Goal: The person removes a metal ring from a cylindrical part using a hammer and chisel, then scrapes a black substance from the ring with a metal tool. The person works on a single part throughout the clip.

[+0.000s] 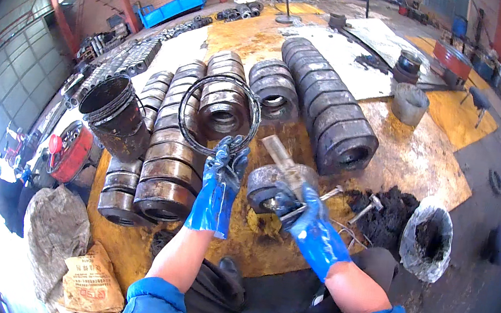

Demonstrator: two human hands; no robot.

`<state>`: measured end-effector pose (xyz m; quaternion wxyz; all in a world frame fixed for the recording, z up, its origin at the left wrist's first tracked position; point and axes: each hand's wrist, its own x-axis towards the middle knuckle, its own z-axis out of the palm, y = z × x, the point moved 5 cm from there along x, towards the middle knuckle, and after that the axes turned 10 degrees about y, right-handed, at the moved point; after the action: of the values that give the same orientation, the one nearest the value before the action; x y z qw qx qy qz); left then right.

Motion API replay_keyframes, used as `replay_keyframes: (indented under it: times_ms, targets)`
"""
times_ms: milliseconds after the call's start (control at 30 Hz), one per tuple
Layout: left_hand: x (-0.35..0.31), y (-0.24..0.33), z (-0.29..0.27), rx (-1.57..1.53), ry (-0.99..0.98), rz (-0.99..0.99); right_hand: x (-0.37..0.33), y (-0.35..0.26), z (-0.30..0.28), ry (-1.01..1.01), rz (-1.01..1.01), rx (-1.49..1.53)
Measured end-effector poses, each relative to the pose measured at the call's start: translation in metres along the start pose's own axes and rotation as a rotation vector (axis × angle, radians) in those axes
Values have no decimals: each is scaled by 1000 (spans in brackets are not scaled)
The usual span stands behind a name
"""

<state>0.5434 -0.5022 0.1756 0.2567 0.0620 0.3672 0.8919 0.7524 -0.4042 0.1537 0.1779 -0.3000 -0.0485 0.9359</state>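
At the far left of the frame lay a grey sack (pixel 54 228) and a tan paper bag (pixel 85 284), with a red canister (pixel 71 154) above them. A blackened bucket (pixel 112 113) stood tilted at the upper left, beside rows of greasy metal rings (pixel 171 152) laid on the yellow floor plate (pixel 404 159).

At the centre, the left hand (pixel 219 184), in a blue glove, had its fingers closed around the lower edge of a thin black wire hoop (pixel 218 113), which stood up over the ring rows. Just right of it, the right hand (pixel 311 226), also blue-gloved, was clamped on a heavy round metal part (pixel 275 185) held just below the frame's centre; a pale cylindrical tool (pixel 278 151) stuck up from it.

Further right, a long row of dark ring-shaped parts (pixel 328 106) ran toward the upper middle. A hammer (pixel 368 208) lay on a pile of black grease (pixel 386 214), next to a bag of dark waste (pixel 428 239) at the right. A grey pot (pixel 410 103) stood in the upper right.
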Motion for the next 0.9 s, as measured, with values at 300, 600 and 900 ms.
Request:
replay_keyframes:
  times_ms: [300,600,900]
  targets:
    - [-22,-8,-1,263,125,67,-8,4,16,115,44,165]
    - [-36,-14,18,602,-5,217,5,-41,-11,-7,-121,104]
    - [-39,-26,15,706,47,200,-7,-61,-12,-50,-165,152]
